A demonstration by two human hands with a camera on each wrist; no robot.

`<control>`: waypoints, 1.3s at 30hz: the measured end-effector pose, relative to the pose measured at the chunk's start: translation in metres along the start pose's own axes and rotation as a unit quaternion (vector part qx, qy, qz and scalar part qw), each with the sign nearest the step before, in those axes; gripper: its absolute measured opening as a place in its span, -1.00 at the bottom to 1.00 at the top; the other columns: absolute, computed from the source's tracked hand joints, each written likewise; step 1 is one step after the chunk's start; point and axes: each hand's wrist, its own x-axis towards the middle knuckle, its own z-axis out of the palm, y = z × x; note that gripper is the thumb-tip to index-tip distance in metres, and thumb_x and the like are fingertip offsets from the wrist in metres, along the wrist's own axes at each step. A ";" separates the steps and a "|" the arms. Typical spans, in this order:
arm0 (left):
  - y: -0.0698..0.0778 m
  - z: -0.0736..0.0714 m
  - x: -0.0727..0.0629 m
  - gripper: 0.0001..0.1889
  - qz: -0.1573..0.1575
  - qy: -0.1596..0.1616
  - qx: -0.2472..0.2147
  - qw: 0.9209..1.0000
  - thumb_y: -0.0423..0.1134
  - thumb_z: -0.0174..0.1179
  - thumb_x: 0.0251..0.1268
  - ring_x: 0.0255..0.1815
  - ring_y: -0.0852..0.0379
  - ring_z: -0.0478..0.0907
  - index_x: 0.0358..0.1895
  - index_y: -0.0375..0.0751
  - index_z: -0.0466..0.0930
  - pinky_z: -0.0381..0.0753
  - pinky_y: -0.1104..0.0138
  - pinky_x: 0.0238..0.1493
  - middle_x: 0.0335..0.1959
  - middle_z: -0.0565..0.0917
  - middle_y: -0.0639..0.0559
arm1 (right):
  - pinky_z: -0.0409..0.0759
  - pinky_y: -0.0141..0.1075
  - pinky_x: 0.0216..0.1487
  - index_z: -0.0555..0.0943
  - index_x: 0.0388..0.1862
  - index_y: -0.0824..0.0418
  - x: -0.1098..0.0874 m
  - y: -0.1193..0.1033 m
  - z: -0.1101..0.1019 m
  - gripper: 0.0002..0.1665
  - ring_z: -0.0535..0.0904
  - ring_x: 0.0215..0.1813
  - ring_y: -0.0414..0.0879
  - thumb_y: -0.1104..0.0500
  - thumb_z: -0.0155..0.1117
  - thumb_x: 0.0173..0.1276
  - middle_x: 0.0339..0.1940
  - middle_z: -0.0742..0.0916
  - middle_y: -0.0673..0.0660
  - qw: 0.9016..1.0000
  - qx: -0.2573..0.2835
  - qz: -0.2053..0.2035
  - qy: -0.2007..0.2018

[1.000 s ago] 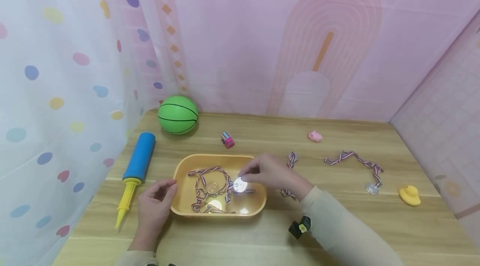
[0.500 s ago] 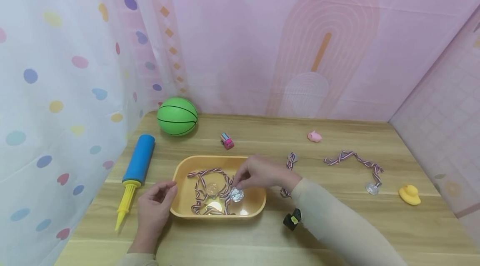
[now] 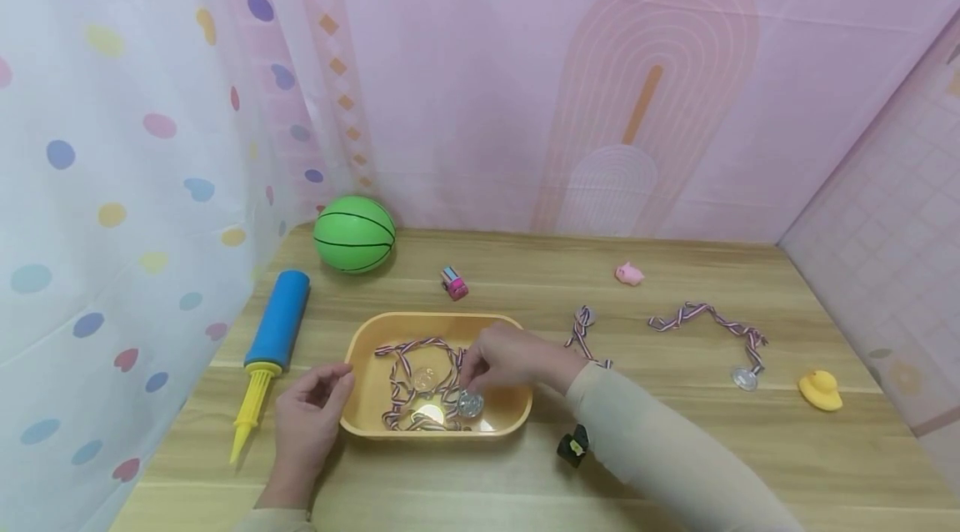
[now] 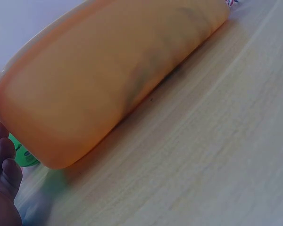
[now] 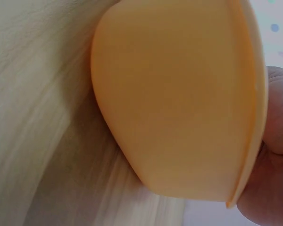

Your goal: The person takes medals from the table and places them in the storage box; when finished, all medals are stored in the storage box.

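In the head view, my left hand (image 3: 309,415) holds the left end of an orange-yellow plastic basin (image 3: 360,399) at its rim. The left wrist view has its curled fingers (image 4: 9,174) beside the basin wall (image 4: 85,89). My right hand (image 3: 502,361) reaches into the basin, thumb and forefinger pinching a silver medal (image 3: 470,404) near its top edge. Beside it lie a gold-coloured medal (image 3: 424,380), another shiny one (image 3: 428,414) and twisted striped ribbons (image 3: 395,386). In the right wrist view the basin wall (image 5: 174,103) hides the fingertips.
Right of the basin lie a ribboned medal (image 3: 585,316) and a silver one (image 3: 744,378). A rubber duck (image 3: 820,390), pink pig (image 3: 628,273), toy car (image 3: 453,283), green ball (image 3: 354,233) and blue-yellow hand pump (image 3: 273,340) are spread around the wooden table (image 3: 525,265).
My right hand has moved left within the basin, and the silver medal has come down toward the near side. The left hand stays at the rim.
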 end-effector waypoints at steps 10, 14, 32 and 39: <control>0.002 0.000 -0.001 -0.90 0.012 0.005 -0.006 1.000 -0.40 0.29 0.22 -0.41 0.21 0.48 -0.23 -0.35 0.67 0.49 0.54 -0.40 -0.45 0.60 0.06 | 0.48 -0.57 -0.23 0.76 -0.39 -0.05 0.002 -0.003 0.003 -0.89 0.55 -0.38 -0.47 0.19 0.45 0.15 -0.45 0.71 -0.31 0.999 -0.033 0.014 -0.002; 0.002 0.000 -0.001 -0.90 0.013 0.005 0.001 1.000 -0.39 0.29 0.23 -0.41 0.21 0.48 -0.22 -0.34 0.67 0.49 0.54 -0.40 -0.45 0.60 0.07 | 0.46 -0.57 -0.22 0.76 -0.39 -0.08 0.003 -0.004 0.004 -0.87 0.53 -0.38 -0.48 0.20 0.44 0.15 -0.44 0.72 -0.29 0.998 -0.054 0.016 -0.006; 0.001 0.000 0.000 -0.90 0.015 0.002 -0.013 1.000 -0.41 0.29 0.22 -0.42 0.21 0.48 -0.23 -0.36 0.67 0.49 0.53 -0.40 -0.46 0.60 0.06 | 0.47 -0.55 -0.28 0.74 -0.44 -0.10 0.002 -0.004 0.006 -0.91 0.53 -0.42 -0.46 0.13 0.48 0.13 -0.51 0.68 -0.34 0.998 -0.052 0.027 0.000; 0.001 0.000 0.000 -0.91 0.022 0.003 -0.014 1.000 -0.42 0.30 0.21 -0.43 0.21 0.48 -0.24 -0.35 0.67 0.48 0.53 -0.41 -0.48 0.59 0.06 | 0.51 -0.54 -0.27 0.75 -0.42 -0.02 0.000 -0.001 0.003 -0.89 0.57 -0.38 -0.43 0.22 0.42 0.17 -0.47 0.71 -0.27 0.999 0.010 0.028 0.021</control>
